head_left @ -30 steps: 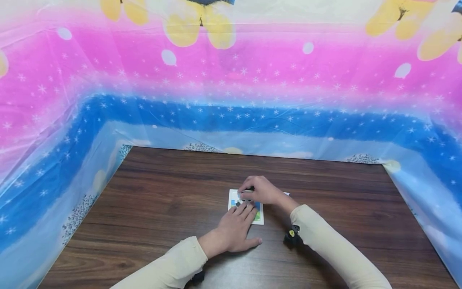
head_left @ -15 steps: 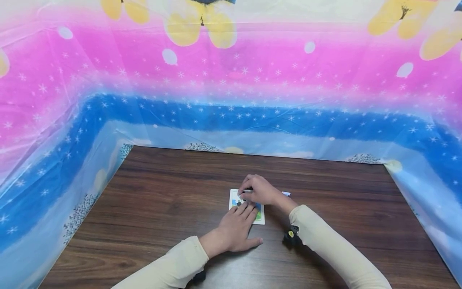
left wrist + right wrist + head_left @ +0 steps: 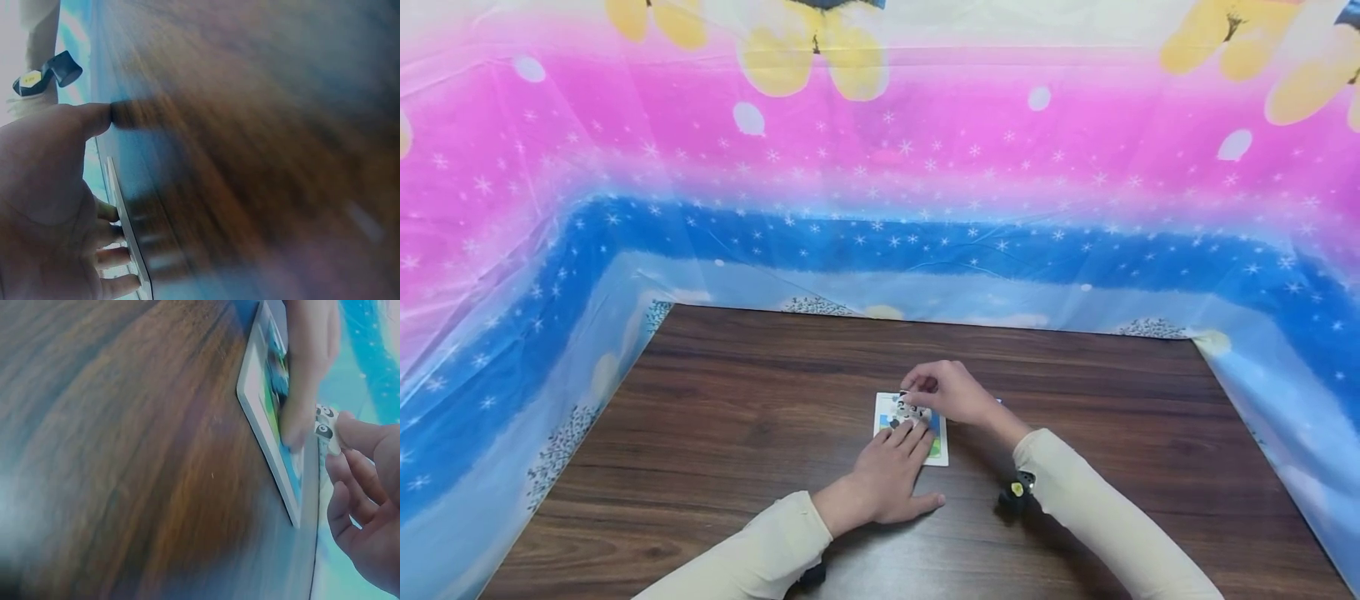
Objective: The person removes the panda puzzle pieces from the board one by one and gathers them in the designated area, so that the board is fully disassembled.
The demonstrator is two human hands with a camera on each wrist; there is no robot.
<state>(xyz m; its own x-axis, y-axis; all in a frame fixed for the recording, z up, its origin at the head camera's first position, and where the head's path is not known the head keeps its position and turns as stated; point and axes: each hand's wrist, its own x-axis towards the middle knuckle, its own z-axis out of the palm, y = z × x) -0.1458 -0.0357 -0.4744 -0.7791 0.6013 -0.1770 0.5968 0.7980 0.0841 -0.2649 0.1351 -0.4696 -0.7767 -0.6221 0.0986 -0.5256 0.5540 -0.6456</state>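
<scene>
A white-framed picture board (image 3: 943,460) with blue and green patches lies on the table in the head view. My left hand (image 3: 889,475) rests on it, fingers straight across the picture and thumb out to the side. Between thumb and fingertips, my right hand (image 3: 951,390) pinches a flat puzzle piece (image 3: 913,410) with a black-and-white panda face. In the right wrist view the piece (image 3: 324,429) is tilted up above the board (image 3: 265,434), beside the left fingers. The left wrist view shows the left fingertips on the board's edge (image 3: 130,231); much of the picture is hidden under the hands.
A small blue-and-white item (image 3: 999,402) peeks out behind the right wrist, mostly hidden. The dark wooden table (image 3: 737,417) is bordered by a patterned cloth (image 3: 880,242) at its back and sides. Black wrist cameras (image 3: 1013,496) hang under the forearms.
My right hand has shifted slightly right and tipped up the panda piece, so its face now shows. The left hand stays in place on the board.
</scene>
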